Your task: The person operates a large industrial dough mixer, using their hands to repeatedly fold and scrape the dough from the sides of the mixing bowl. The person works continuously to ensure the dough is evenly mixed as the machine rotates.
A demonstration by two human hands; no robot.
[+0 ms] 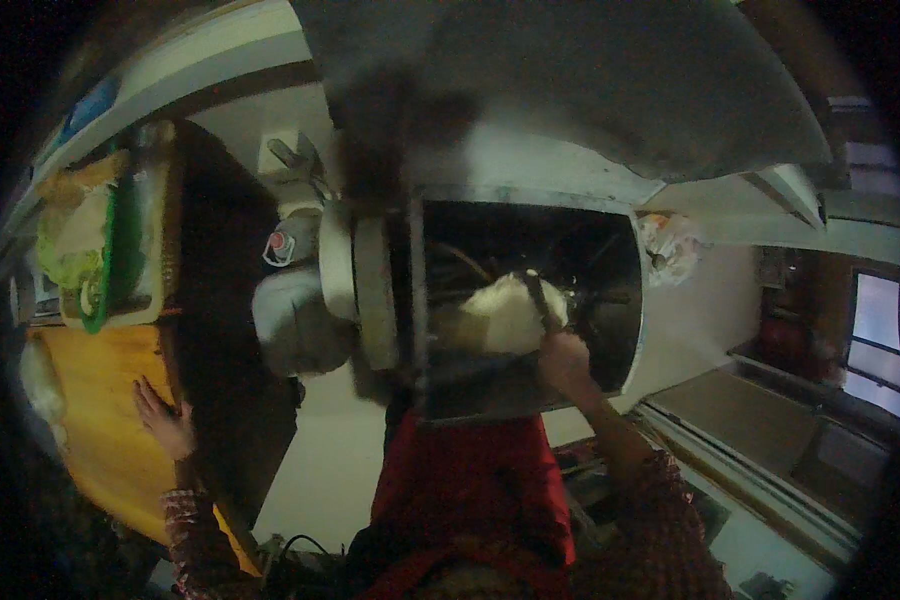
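My right hand (565,361) grips a dark handled utensil (541,300) over the dark, square cooking surface before me. The utensil's far end touches or overlaps a pale, whitish mass (510,307), whose kind I cannot tell; its lower part lies in shade. Off to the left, my left hand (163,424) rests with spread fingers on the edge of a yellow tabletop (105,405) and holds nothing. A pale metal rim (418,300) frames the cooking surface.
Left are a rectangular basket (166,247) with a green-rimmed item (109,255), a jug with a red cap (277,241) and a rounded grey container (292,322). A plastic bag (671,251) lies right of the rim. A large grey hood (607,82) overhangs the far side.
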